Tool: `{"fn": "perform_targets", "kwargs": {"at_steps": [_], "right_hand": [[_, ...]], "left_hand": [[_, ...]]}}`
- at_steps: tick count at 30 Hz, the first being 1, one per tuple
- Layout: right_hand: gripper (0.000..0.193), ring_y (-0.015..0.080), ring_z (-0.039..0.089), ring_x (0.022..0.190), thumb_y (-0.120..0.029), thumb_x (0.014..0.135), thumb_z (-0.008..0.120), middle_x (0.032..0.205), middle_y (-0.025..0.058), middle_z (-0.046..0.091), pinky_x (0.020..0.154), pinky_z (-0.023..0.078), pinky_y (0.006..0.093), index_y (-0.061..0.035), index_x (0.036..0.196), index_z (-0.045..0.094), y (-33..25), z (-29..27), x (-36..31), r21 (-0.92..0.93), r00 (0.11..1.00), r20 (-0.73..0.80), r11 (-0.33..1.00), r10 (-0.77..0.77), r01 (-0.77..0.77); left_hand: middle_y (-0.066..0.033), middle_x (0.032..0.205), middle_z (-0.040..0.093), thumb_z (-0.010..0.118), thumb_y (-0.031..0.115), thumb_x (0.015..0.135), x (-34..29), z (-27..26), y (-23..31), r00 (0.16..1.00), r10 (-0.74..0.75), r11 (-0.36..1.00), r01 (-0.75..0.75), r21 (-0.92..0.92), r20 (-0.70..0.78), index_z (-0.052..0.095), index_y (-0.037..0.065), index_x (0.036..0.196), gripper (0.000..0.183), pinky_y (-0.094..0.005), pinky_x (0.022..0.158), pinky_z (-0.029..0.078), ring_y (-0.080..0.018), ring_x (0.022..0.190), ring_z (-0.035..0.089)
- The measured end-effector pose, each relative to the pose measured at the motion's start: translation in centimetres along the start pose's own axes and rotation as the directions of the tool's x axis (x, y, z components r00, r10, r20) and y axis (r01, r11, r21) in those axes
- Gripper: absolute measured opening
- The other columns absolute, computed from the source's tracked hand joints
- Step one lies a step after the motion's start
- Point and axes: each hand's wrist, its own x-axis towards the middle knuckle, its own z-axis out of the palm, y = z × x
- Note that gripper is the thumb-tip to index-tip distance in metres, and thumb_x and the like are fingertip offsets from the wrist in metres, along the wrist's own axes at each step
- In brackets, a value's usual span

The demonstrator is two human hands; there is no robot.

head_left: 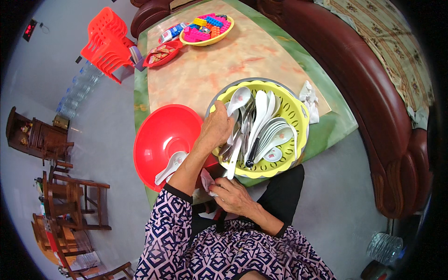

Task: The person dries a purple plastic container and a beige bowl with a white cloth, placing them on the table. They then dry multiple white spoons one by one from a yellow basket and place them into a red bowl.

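My left hand (218, 125) reaches over the yellow slotted basket (297, 109). Its fingers are closed around the handle end of a white soup spoon (241, 96), whose bowl points away from me. More white spoons (278, 134), some nested together, lie in the basket with metal cutlery partly hidden under them. Close to my body, my right hand (232, 193) is closed on a pale cloth (206, 181), partly hidden by the fingers. A red bowl (161, 133) stands to the left, holding a few white spoons (174, 163) partly covered by my left forearm.
Crumpled white tissue (309, 101) lies right of the basket. Farther back on the table (200, 70) are a yellow bowl of toy bricks (210, 30), a red dish of wrapped snacks (162, 54) and a blue packet (172, 32). A brown leather sofa (336, 60) flanks the right; stacked red chairs (106, 44) stand left.
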Motion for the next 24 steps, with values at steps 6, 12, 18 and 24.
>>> {"fn": "perform_targets", "kwargs": {"at_steps": [6,12,18,24], "right_hand": [[0.026,0.0274,0.054,0.088,-0.004,0.074,0.062,0.097,0.0091,0.051,0.076,0.046,0.0357,-0.0042,0.101,0.059,-0.5,0.1,0.2,-0.040,1.000,-0.027,0.999,-0.013,0.012],[0.029,0.0271,0.057,0.090,0.003,0.073,0.063,0.096,0.0112,0.058,0.078,0.047,0.0342,-0.0012,0.102,0.061,-3.5,-2.5,-0.3,0.245,0.998,-0.017,0.968,0.054,-0.048],[0.034,0.0276,0.060,0.084,0.009,0.070,0.065,0.093,0.0140,0.062,0.076,0.048,0.0344,0.0014,0.103,0.059,-7.4,-8.1,2.6,0.056,0.887,-0.456,0.997,0.069,-0.049],[0.037,0.0308,0.055,0.085,0.008,0.066,0.066,0.095,0.0142,0.060,0.075,0.046,0.0368,0.0005,0.102,0.059,-5.4,-5.5,7.2,-0.366,0.872,-0.466,0.930,-0.152,-0.034]], "left_hand": [[-0.0109,0.070,0.058,0.049,0.016,0.086,-1.4,-1.1,-1.1,0.989,0.015,0.905,0.048,-0.422,0.145,0.053,-0.005,0.099,0.025,-0.0334,0.053,0.041,-0.0236,0.058,0.054],[0.0056,0.057,0.036,0.043,0.013,0.091,-9.2,-5.1,1.7,0.912,-0.153,0.313,0.409,-0.857,0.380,0.055,-0.002,0.108,0.026,-0.0180,0.040,0.019,-0.0025,0.045,0.027],[0.0070,0.060,0.035,0.043,0.017,0.094,-16.1,-4.3,0.3,0.955,-0.161,0.323,0.290,-0.901,0.250,0.056,0.000,0.108,0.026,-0.0193,0.042,0.020,-0.0020,0.047,0.026],[0.0072,0.059,0.032,0.042,0.017,0.095,-18.8,-2.7,1.9,0.957,-0.198,0.308,0.266,-0.913,0.212,0.053,0.004,0.097,0.016,-0.0187,0.042,0.021,-0.0028,0.047,0.026]]}}
